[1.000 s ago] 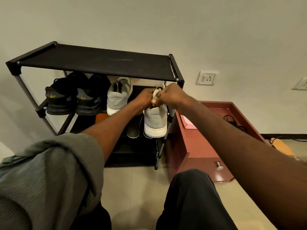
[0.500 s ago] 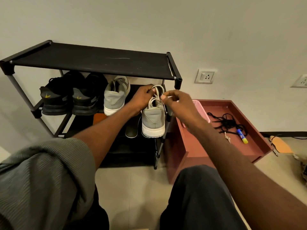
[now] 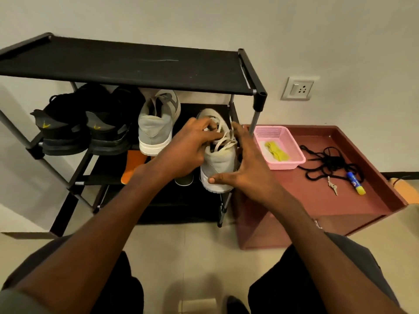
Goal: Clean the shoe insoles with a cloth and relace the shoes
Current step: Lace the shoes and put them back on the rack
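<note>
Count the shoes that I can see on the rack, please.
4: two black shoes at the left of the middle shelf, one grey shoe beside them, one grey shoe between the hands. Others may be hidden.

No legible txt; glue stick (image 3: 356,183) label too blurry.

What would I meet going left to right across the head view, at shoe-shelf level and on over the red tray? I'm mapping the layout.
Black shoes → grey shoe standing alone → grey shoe in the hands → pink basket → black laces → key → glue stick.
</note>
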A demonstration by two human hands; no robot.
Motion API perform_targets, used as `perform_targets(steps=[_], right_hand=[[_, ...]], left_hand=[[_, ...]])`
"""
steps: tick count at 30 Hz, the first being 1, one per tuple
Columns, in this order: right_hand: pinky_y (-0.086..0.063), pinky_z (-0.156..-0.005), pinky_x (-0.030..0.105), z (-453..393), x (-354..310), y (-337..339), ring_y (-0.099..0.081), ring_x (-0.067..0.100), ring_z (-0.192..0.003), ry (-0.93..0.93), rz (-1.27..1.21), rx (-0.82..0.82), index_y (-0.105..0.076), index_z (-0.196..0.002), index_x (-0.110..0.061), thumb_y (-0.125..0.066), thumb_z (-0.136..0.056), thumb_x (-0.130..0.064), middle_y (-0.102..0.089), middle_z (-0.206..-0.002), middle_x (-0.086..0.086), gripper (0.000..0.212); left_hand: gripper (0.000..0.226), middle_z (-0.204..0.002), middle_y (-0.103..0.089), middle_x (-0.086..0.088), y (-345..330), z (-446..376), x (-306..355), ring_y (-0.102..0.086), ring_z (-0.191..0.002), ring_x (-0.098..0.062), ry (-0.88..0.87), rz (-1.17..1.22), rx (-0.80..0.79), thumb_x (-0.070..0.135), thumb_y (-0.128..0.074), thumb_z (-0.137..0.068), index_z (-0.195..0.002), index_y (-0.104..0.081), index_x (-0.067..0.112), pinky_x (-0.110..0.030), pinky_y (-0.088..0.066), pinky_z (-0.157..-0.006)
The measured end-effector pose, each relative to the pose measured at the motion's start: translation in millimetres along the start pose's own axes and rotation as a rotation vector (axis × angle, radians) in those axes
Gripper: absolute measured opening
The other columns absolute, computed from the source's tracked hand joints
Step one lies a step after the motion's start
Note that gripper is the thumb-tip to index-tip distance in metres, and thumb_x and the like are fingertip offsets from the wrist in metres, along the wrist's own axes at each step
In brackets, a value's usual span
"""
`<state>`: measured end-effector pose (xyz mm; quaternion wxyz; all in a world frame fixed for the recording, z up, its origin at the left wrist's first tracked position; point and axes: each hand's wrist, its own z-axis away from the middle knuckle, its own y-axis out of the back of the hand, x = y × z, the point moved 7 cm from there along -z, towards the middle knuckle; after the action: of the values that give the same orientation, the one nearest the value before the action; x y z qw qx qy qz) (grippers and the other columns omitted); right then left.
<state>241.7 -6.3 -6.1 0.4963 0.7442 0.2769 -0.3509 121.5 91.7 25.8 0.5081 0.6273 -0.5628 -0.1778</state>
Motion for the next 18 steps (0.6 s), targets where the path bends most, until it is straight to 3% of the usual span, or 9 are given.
perform_targets(steps=[2,4,6,10,14,16,18], right_hand=[[-0.042,-0.107,0.016,-5,0,4,-0.046,-0.013,-0.127,-0.013,-0.033,0.044,-0.033,-0.152,-0.036,-0.102,-0.056,-0.044,-0.045,-0.137,-0.036,0.118],[-0.05,-0.107,0.032,-10,0,6,-0.053,0.003,-0.126,-0.018,-0.021,0.049,-0.039,-0.145,-0.036,-0.101,-0.053,-0.051,-0.052,-0.139,-0.021,0.111],[-0.051,-0.108,0.038,-11,1,5,-0.053,0.01,-0.127,-0.006,0.028,0.034,-0.043,-0.143,-0.035,-0.099,-0.052,-0.055,-0.052,-0.14,-0.016,0.109],[-0.048,-0.11,0.034,-12,-3,2,-0.05,0.006,-0.127,0.078,0.075,0.04,-0.052,-0.139,-0.027,-0.098,-0.06,-0.049,-0.051,-0.14,-0.014,0.094],[-0.047,-0.103,0.017,-15,-2,6,-0.052,0.0,-0.125,0.06,0.024,0.105,-0.049,-0.143,-0.028,-0.096,-0.063,-0.052,-0.053,-0.14,-0.017,0.096],[-0.044,-0.098,0.009,-16,-1,5,-0.05,-0.005,-0.124,0.059,0.025,0.11,-0.049,-0.142,-0.029,-0.095,-0.063,-0.054,-0.052,-0.138,-0.02,0.095],[-0.044,-0.099,0.011,-17,-1,3,-0.05,-0.004,-0.124,0.052,0.028,0.109,-0.046,-0.144,-0.03,-0.094,-0.064,-0.055,-0.051,-0.139,-0.02,0.096]], left_hand=[[0.045,-0.132,-0.06,0.001,5,-4,2,-0.043,-0.109,-0.015,0.008,-0.055,-0.022,-0.001,-0.053,-0.096,-0.134,-0.068,0.018,-0.034,-0.041,-0.091],[0.041,-0.134,-0.062,0.004,12,-5,0,-0.046,-0.11,-0.02,0.0,-0.096,-0.034,0.004,-0.048,-0.096,-0.126,-0.072,0.018,-0.036,-0.04,-0.085],[0.036,-0.138,-0.057,0.005,12,-4,-2,-0.044,-0.111,-0.022,0.014,-0.175,-0.091,0.006,-0.052,-0.095,-0.115,-0.077,0.02,-0.035,-0.036,-0.082],[0.031,-0.138,-0.05,-0.001,7,-1,1,-0.04,-0.113,-0.024,-0.008,-0.262,-0.107,0.0,-0.058,-0.09,-0.106,-0.078,0.017,-0.037,-0.037,-0.082],[0.055,-0.125,-0.058,-0.008,18,11,-8,-0.052,-0.115,-0.026,0.021,-0.029,0.119,-0.018,-0.054,-0.079,-0.121,-0.071,0.012,-0.045,-0.052,-0.089],[0.06,-0.125,-0.056,-0.003,28,15,-11,-0.051,-0.118,-0.02,0.084,0.145,0.209,-0.012,-0.046,-0.078,-0.128,-0.066,0.015,-0.044,-0.052,-0.095],[0.061,-0.132,-0.056,0.003,31,19,-5,-0.047,-0.124,-0.016,0.075,0.213,0.195,0.001,-0.044,-0.082,-0.138,-0.061,0.02,-0.036,-0.045,-0.102]])
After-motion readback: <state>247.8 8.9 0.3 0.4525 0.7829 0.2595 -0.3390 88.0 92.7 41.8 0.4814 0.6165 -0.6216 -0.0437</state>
